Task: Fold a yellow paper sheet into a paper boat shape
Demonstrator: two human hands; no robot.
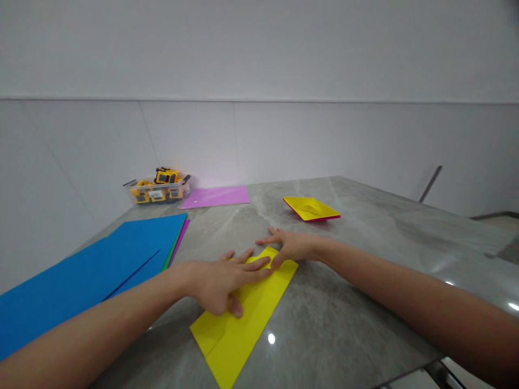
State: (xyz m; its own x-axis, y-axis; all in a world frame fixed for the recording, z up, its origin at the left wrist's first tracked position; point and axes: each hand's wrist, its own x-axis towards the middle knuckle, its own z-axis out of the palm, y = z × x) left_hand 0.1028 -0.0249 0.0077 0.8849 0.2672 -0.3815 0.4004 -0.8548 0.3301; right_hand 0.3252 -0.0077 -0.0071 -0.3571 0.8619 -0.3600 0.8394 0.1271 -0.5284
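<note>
A folded sheet of yellow paper point(253, 316) lies slantwise on the grey table in front of me. My left hand point(233, 278) rests on its upper left part with fingers spread. At the paper's far corner, my right hand point(290, 246) touches the sheet with thumb and fingertips, its fingers stretched apart. The fingers of both hands nearly meet there, and part of the paper is hidden beneath them. A crease crosses the near end of the sheet. Beyond my right hand sits a yellow folded paper boat point(311, 208) with a red underside.
Blue paper sheets point(121, 248) lie at the left, with green and purple edges under them. Farther back are a pink-purple sheet point(217, 196) and a clear plastic box point(158, 193) of yellow toy vehicles. A white wall point(284, 140) stands behind the grey marbled table point(365, 270).
</note>
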